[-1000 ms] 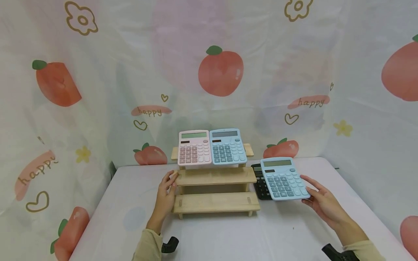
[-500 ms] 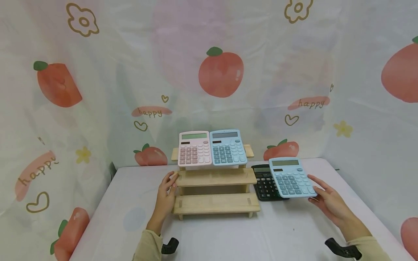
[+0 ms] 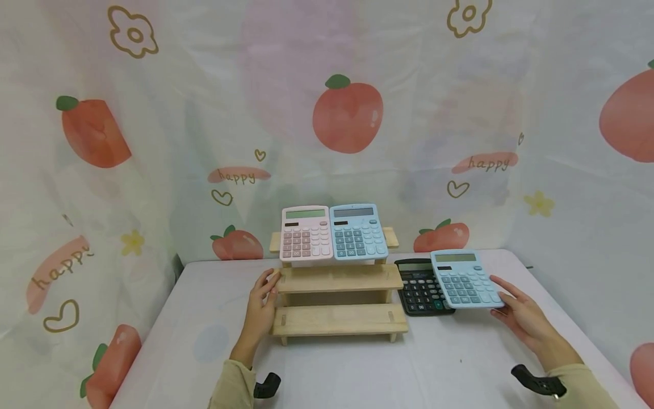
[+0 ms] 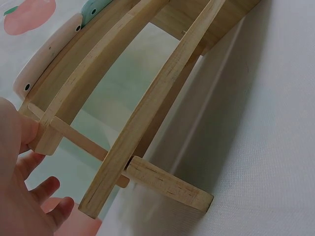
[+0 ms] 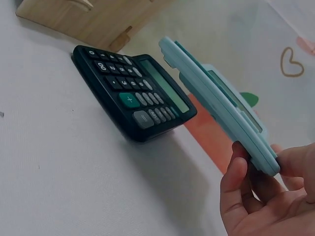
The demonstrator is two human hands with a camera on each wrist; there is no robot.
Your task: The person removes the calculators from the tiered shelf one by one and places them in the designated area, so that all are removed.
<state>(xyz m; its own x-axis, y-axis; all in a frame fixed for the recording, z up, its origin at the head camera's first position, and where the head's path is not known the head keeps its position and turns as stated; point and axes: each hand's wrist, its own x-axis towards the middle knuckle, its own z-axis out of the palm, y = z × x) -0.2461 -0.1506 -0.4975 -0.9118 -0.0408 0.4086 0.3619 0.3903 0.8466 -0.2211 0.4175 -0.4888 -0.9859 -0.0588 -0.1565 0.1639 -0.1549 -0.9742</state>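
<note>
My right hand (image 3: 531,326) pinches a blue calculator (image 3: 467,279) by its lower right corner. In the right wrist view the blue calculator (image 5: 216,101) is raised and tilted, seen edge-on between thumb and fingers. A black calculator (image 3: 424,292) lies on the table just left of it, partly covered by it in the head view. My left hand (image 3: 259,309) holds the left end of the middle step of a three-tier wooden stand (image 3: 339,321); the left wrist view has thumb and forefinger at that step's end, the other fingers loosely bent below.
On the stand's top tier a pink calculator (image 3: 305,234) and a second blue calculator (image 3: 359,233) lean side by side. The white-covered table (image 3: 368,375) extends in front. Behind and at both sides hangs a fruit-printed cloth (image 3: 398,51).
My right hand has carried the blue calculator to the right, away from the stand, uncovering more of the black calculator. The left hand stays at the step's end.
</note>
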